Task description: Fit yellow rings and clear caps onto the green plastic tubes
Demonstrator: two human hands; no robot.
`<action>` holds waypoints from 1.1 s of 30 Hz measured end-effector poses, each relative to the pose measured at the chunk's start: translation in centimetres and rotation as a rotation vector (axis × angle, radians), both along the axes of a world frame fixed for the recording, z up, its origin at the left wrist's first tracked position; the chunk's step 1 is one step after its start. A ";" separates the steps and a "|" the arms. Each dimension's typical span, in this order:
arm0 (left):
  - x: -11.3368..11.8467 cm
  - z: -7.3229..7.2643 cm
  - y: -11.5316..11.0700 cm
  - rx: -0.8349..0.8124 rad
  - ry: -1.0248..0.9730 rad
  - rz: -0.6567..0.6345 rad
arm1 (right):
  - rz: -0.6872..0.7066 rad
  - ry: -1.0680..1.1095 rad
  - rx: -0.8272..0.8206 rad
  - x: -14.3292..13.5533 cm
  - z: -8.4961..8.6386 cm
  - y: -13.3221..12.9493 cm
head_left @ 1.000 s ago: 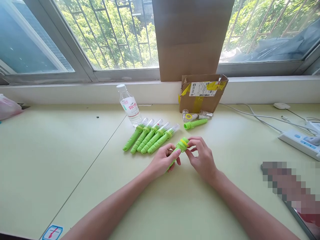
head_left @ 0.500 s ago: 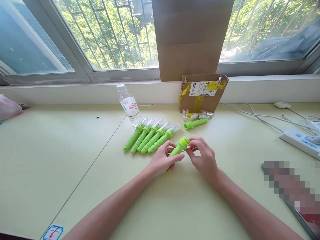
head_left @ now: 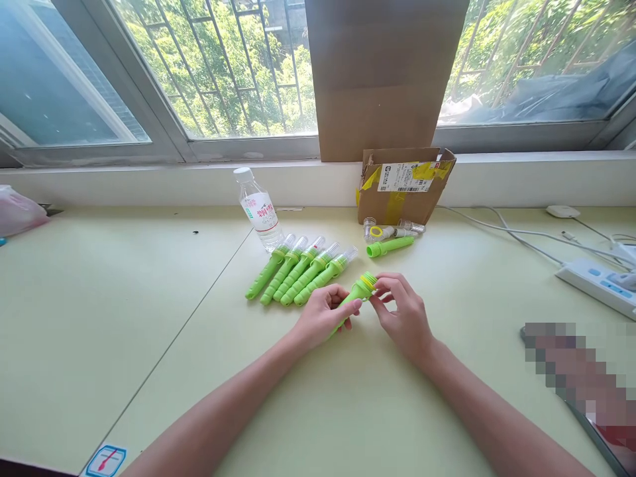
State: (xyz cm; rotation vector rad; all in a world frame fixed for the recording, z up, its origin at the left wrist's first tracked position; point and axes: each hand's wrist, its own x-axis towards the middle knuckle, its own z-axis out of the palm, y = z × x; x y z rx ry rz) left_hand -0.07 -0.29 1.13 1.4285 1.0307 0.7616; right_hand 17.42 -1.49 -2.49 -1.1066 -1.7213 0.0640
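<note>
Between my hands is a green plastic tube (head_left: 358, 289) with a threaded top and a yellow ring (head_left: 368, 281) around its neck. My left hand (head_left: 325, 311) wraps the tube's lower body, tilting the threaded end up and to the right. The fingertips of my right hand (head_left: 403, 308) pinch at the neck, by the yellow ring; what exactly they grip there is partly hidden. Left of my hands lie several green tubes (head_left: 298, 275) with clear caps, side by side in a slanted row. Another green tube (head_left: 390, 246), uncapped, lies beyond my right hand.
Clear caps (head_left: 411, 226) and small white parts (head_left: 385, 232) lie before a cardboard box (head_left: 397, 192). A water bottle (head_left: 258, 211) stands behind the row. On the right are a power strip (head_left: 596, 286), cables and a partly blurred-out flat device (head_left: 591, 427).
The left thumb and fingers have shifted slightly on the green tube. My right fingertips stay at its neck. The whole view has drifted a little.
</note>
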 end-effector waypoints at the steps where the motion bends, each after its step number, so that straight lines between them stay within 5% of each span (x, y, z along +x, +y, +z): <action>1: 0.0 0.0 0.0 0.004 -0.007 -0.012 | 0.002 0.001 -0.002 0.0 0.0 0.0; 12: -0.2 0.0 0.0 0.038 0.001 -0.077 | -0.010 0.009 0.002 0.0 0.1 0.0; 33: 0.1 -0.6 -0.2 -0.017 -0.045 -0.014 | -0.013 -0.010 0.010 0.0 0.0 -0.1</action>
